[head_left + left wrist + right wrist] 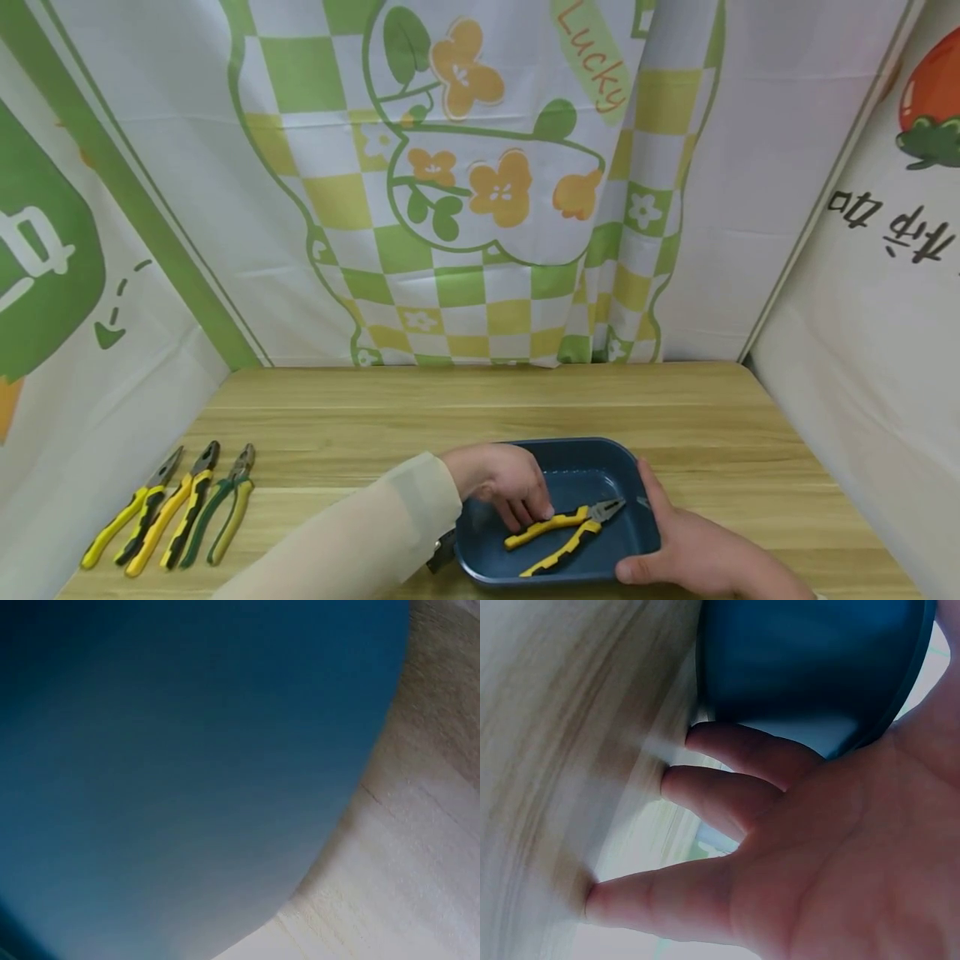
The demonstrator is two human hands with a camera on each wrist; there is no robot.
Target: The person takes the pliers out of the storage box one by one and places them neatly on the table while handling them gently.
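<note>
A dark blue rectangular pan [562, 578] with rounded corners stands on the table. Inside it lies a pair of pliers [570, 550] with yellow and black handles, spread apart, its metal jaws toward the right wall. My left hand [506, 483] reaches into the pan from the left, its fingertips at the upper handle; whether they pinch it is hidden. At the right end, my right hand [690, 546] spreads round the pan's corner, thumb on the near rim. In the right wrist view, its straight fingers [705, 795] reach down to the table beside the pan's blue wall [795, 660].
Three more pliers lie side by side at the table's left: yellow-and-black long-nose pliers [133, 518], yellow-and-black pliers [174, 517] and green-handled pliers [222, 515]. A black part [442, 552] sticks out from the pan's left side. Printed curtains [480, 275] hang behind the wooden table [360, 433].
</note>
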